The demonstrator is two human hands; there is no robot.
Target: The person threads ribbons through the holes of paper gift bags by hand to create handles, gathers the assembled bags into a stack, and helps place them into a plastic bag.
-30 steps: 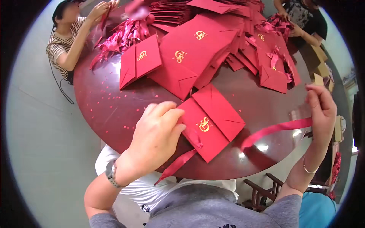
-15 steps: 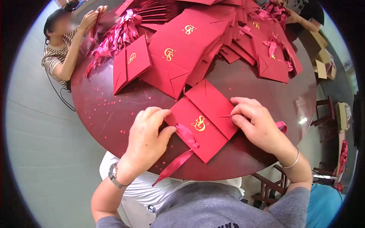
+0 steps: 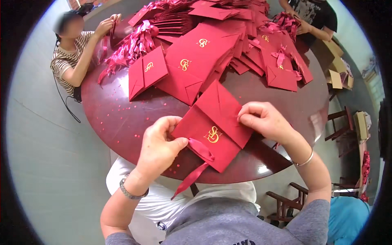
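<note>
A red folded paper gift bag (image 3: 224,134) with a gold emblem lies tilted over the near edge of the table. My left hand (image 3: 157,145) holds its left corner, fingers behind and thumb in front. The thumb tip touches a pink satin ribbon (image 3: 200,149), whose loose tail hangs below the bag. At the bag's right edge, my right hand (image 3: 265,120) is closed in a pinch against the upper panel. It grips the end of another ribbon, mostly hidden by the fingers; a bit of pink shows under the wrist.
A large heap of red bags (image 3: 200,53) covers the far side of the round table (image 3: 122,130). Bunched pink ribbons (image 3: 136,45) lie at the far left. Two people work across the table, one at each side. Wooden stools (image 3: 286,200) stand at the lower right.
The thin ribbon tip that stuck out from my right fingers now disappears at the bag's edge. My right hand has shifted slightly left and up; the left keeps its hold. The whole view has shifted.
</note>
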